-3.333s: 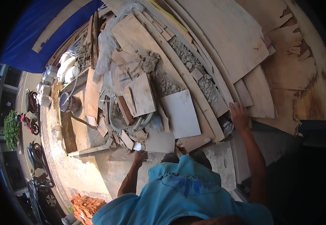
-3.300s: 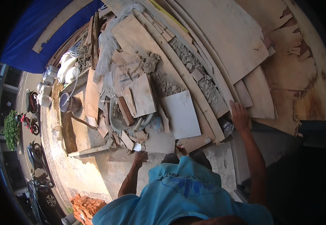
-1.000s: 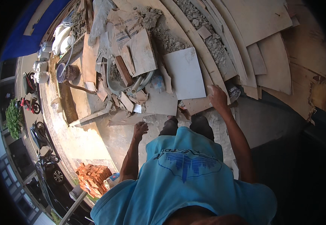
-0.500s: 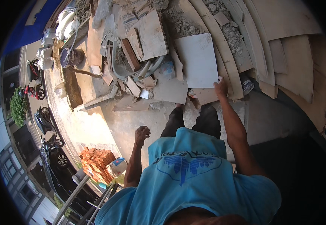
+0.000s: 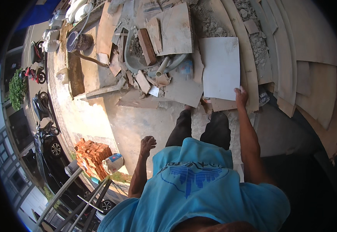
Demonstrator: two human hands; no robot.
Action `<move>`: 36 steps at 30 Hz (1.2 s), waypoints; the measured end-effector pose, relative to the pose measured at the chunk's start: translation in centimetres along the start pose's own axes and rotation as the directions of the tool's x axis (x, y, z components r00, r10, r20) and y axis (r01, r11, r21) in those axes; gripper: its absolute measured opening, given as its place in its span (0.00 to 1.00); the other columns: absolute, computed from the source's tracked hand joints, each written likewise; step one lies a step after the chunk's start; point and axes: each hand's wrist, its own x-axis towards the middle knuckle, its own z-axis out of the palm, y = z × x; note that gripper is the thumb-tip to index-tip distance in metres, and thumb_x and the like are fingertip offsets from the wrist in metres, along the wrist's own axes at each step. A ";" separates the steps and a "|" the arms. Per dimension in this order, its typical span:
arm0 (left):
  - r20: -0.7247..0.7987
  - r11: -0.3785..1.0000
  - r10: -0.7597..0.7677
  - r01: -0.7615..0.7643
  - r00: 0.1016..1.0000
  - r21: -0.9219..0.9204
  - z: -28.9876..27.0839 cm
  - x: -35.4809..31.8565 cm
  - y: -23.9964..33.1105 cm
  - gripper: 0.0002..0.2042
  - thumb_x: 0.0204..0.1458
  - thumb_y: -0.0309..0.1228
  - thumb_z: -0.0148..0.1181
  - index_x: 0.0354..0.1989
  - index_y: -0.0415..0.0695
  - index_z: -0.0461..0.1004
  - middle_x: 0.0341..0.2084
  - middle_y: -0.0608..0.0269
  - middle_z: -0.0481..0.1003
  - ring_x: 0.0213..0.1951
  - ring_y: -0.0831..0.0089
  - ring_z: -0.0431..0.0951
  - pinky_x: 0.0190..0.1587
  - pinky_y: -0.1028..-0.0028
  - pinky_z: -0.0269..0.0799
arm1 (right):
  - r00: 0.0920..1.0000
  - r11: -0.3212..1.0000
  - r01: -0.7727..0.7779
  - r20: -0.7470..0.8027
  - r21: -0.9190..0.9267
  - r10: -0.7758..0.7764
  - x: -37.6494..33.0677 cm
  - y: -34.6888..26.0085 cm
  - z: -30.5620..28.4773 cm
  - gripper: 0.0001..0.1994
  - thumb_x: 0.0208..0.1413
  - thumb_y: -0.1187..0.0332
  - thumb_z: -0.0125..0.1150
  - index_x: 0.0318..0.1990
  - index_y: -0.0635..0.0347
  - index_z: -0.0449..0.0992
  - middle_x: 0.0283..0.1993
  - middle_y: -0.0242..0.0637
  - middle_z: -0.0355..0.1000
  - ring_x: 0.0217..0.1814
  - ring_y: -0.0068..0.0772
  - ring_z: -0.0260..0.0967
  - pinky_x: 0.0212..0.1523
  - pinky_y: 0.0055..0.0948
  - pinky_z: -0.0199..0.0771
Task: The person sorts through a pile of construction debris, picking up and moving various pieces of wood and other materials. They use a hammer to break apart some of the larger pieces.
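Observation:
My right hand (image 5: 240, 96) grips the lower right corner of a flat white board (image 5: 221, 69), its fingers closed on the edge. The board lies over the debris heap in front of me, against a long curved strip of plywood (image 5: 242, 42). My left hand (image 5: 148, 143) hangs out to the left with its fingers loosely bent and nothing visible in it. Left of the white board are a dusty square plywood piece (image 5: 175, 29), a brown wood block (image 5: 147, 47), a pale pipe (image 5: 162, 66) and a grey curved rim (image 5: 129, 63) partly buried under scraps.
Broken concrete (image 5: 259, 48) and stacked plywood sheets (image 5: 315, 92) are at the right. A dark bucket (image 5: 79, 41) stands at the far left beside a wooden trough (image 5: 75, 77). An orange brick stack (image 5: 92, 154) sits lower left, with parked motorbikes (image 5: 41, 105) beyond.
The view has shifted, so the heap sits farther right in the picture. My right hand keeps its hold on the white board's corner; my left hand remains out to the side.

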 end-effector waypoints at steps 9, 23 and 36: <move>0.043 0.998 0.051 -0.050 0.998 -0.028 1.1 1.9 1.4 0.22 0.55 0.42 0.58 0.48 0.36 0.69 0.35 0.56 0.76 0.35 0.68 0.78 0.36 0.69 0.75 | 0.991 0.937 0.126 0.011 0.324 -0.137 -4.3 -10.7 -10.3 0.18 0.46 0.61 0.51 0.34 0.73 0.70 0.26 0.46 0.65 0.31 0.35 0.59 0.38 0.34 0.63; 0.021 0.995 0.056 -0.054 0.998 -0.079 0.2 1.8 1.1 0.21 0.53 0.40 0.60 0.46 0.35 0.70 0.32 0.55 0.77 0.30 0.69 0.79 0.30 0.71 0.77 | 0.815 0.894 0.424 -0.368 -0.148 -0.447 1.7 -22.7 -15.0 0.11 0.48 0.67 0.54 0.26 0.69 0.67 0.22 0.57 0.63 0.23 0.56 0.61 0.29 0.44 0.62; 0.035 0.992 0.030 -0.026 0.999 -0.121 1.4 2.0 1.9 0.18 0.52 0.37 0.60 0.44 0.35 0.71 0.31 0.56 0.77 0.29 0.68 0.79 0.30 0.70 0.77 | 0.604 0.782 0.560 -0.511 -0.275 -0.612 4.6 -33.8 -21.6 0.10 0.50 0.67 0.56 0.27 0.66 0.68 0.22 0.56 0.64 0.24 0.59 0.64 0.27 0.46 0.63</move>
